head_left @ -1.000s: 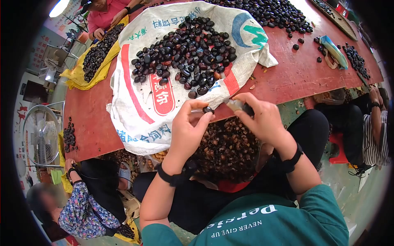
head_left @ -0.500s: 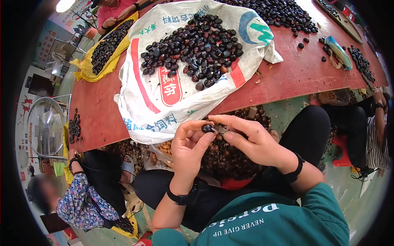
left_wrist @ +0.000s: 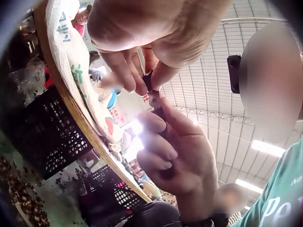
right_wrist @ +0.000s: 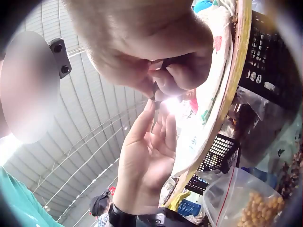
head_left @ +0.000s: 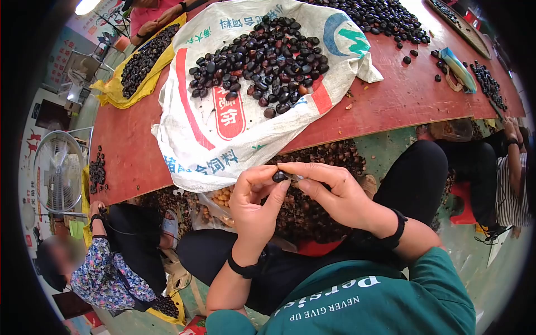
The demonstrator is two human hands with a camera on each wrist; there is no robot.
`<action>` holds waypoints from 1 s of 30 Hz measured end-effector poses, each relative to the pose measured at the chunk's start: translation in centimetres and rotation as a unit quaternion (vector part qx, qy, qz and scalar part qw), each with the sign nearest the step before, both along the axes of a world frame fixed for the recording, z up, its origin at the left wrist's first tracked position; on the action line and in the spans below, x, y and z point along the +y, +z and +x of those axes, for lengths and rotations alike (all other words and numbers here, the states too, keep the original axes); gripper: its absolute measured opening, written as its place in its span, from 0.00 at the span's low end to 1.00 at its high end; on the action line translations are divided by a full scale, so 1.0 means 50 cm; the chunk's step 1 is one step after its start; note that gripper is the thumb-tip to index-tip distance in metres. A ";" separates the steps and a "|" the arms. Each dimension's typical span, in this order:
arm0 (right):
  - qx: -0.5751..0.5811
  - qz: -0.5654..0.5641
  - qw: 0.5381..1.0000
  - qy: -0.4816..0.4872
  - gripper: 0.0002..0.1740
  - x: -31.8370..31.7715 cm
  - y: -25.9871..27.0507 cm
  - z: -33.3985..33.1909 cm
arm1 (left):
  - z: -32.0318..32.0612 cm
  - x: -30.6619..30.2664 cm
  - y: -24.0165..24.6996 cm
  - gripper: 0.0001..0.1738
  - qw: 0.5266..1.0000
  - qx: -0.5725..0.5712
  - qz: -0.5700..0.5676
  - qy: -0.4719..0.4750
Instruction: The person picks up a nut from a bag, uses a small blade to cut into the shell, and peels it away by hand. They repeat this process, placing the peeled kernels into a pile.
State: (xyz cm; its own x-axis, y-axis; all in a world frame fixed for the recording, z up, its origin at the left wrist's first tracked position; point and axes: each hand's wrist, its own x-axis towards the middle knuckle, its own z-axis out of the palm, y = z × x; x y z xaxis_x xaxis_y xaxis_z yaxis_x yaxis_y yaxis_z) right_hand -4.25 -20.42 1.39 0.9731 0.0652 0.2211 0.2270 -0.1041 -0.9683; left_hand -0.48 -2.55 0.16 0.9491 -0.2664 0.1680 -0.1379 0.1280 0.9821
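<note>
My left hand (head_left: 255, 204) pinches a dark, glossy nut (head_left: 279, 176) between thumb and forefinger, above the heap of shells beyond my lap. My right hand (head_left: 343, 195) meets it from the right, its fingers curled round a small knife-like tool (left_wrist: 158, 111). In the left wrist view the tool's pale metal tip touches or nearly touches the nut (left_wrist: 147, 82); the right palm partly hides the dark handle. A white woven sack (head_left: 195, 125) lies on the red table beyond, with a pile of similar nuts (head_left: 262, 61) on it.
The red table (head_left: 385, 111) ends just beyond my hands. Below it are shells (head_left: 312, 218) and a clear bag of yellowish kernels (right_wrist: 260, 208). A larger nut pile (head_left: 379, 19) lies at the back. Other people sit left and right; a fan (head_left: 57, 173) stands at left.
Apart and beside the sack's edge a second ago, my hands have come together lower down, and the tool has come to the nut. Over the last half second they have hardly moved.
</note>
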 end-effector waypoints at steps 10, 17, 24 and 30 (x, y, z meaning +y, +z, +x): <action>-0.006 -0.041 0.998 -0.052 0.19 0.018 -0.014 -0.005 | 0.006 -0.026 -0.014 0.18 0.988 0.087 -0.127 -0.003; 0.056 0.063 0.996 -0.025 0.18 0.017 -0.010 -0.011 | 0.001 -0.013 -0.022 0.15 0.999 -0.025 0.023 0.009; 0.095 0.093 0.991 -0.019 0.18 0.004 -0.017 -0.024 | -0.005 -0.007 -0.017 0.14 0.991 -0.086 0.095 -0.035; 0.145 0.167 0.975 -0.027 0.18 -0.068 0.009 -0.015 | -0.037 -0.020 0.015 0.15 0.983 0.070 -0.051 -0.162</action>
